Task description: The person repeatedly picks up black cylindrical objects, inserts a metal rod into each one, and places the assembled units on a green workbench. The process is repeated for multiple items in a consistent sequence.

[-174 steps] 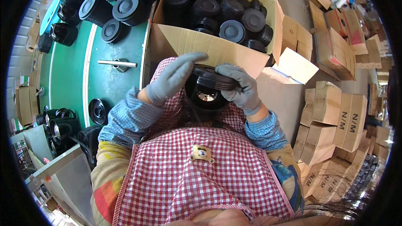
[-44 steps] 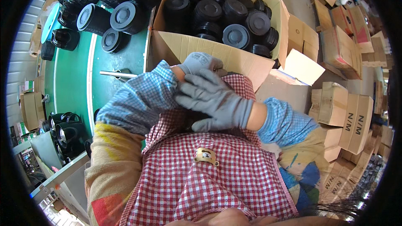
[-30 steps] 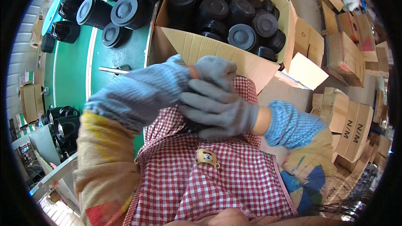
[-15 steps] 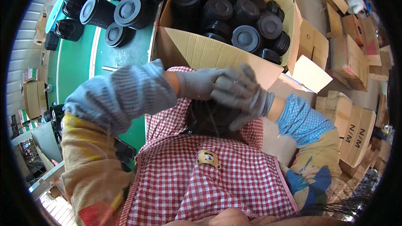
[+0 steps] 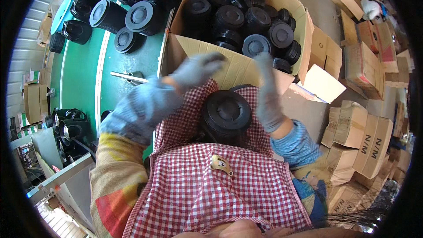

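trouble would most likely start at the lap: the black lid tops a dark vessel resting on the checked apron, toward the lap's front edge, and neither hand touches it. if the knees shifted apart, it could tilt or slip over that edge. whether the lid sits fully home cannot be told from above; a loose one might come off at a knock.

the left hand, over the near edge of the cardboard box, is too blurred to tell whether it grips anything. the right hand is blurred too, fingers held out straight, nothing seen in them; swung back carelessly, it could clip the lid's right rim.

the left sleeve comes close to the metal bar by the right edge of the green table, so a raised elbow might catch it.
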`<state>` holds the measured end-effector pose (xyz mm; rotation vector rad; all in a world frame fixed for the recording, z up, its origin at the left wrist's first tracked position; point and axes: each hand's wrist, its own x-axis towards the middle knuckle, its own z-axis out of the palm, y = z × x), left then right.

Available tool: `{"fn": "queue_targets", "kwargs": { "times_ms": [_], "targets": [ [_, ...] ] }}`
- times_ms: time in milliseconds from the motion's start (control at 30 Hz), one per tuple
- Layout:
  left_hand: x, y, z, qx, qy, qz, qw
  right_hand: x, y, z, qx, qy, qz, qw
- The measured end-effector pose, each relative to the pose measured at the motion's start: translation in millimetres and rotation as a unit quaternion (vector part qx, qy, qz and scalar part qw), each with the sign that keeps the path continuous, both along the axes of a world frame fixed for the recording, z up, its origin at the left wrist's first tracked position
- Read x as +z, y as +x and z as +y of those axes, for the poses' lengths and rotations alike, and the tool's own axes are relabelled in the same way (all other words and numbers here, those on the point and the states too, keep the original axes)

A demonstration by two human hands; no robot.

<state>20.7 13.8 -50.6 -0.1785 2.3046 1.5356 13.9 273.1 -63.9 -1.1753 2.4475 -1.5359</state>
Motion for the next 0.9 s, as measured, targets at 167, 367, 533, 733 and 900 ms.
{"fn": "queue_targets", "kwargs": {
  "times_ms": [167, 367, 533, 733, 900],
  "targets": [
    [-7, 93, -243, 0.015, -0.431, 0.042, 0.901, -29, 15, 72, -0.162, -0.036, -0.116, 0.979],
    [-42, 142, -278, 0.006, -0.515, -0.055, 0.856, -5, 35, 58, -0.114, -0.051, -0.13, 0.984],
    [64, 112, -172, -0.043, -0.437, 0.053, 0.897, 65, 2, 30, -0.006, 0.052, 0.203, 0.978],
    [134, 75, -31, -0.235, -0.24, 0.201, 0.92, 124, -21, -14, 0.18, 0.293, 0.142, 0.928],
    [126, 67, 12, -0.258, -0.263, 0.166, 0.915, 88, -29, 17, 0.187, 0.233, -0.006, 0.954]
  ]
}}
